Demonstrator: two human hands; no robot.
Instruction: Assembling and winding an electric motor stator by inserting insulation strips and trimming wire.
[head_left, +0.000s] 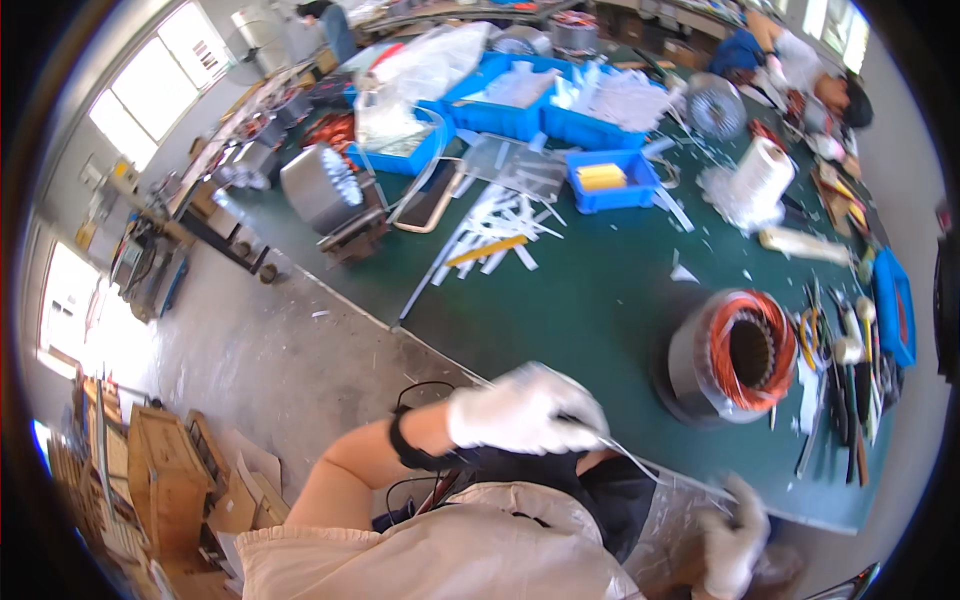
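My left hand (530, 410), in a white glove, is closed in front of my body. A thin white cord (640, 462) runs out of its fingers, beside a small dark piece I cannot make out. Stretching right, the cord reaches the fingertips of my right hand (735, 540), also white-gloved and smeared by motion, which seem to pinch it low by the table's front edge. Beyond the hands a grey motor stator (690, 365) with orange-red copper windings (722, 350) stands on the green table, touched by neither hand.
White strips (505, 225) and a yellow strip (487, 250) lie mid-table near a phone (428, 195). Blue bins (612, 195) stand behind. Right are hand tools (850, 390) and a white film roll (762, 175). Another stator (322, 190) sits left. A person (805, 75) works far right.
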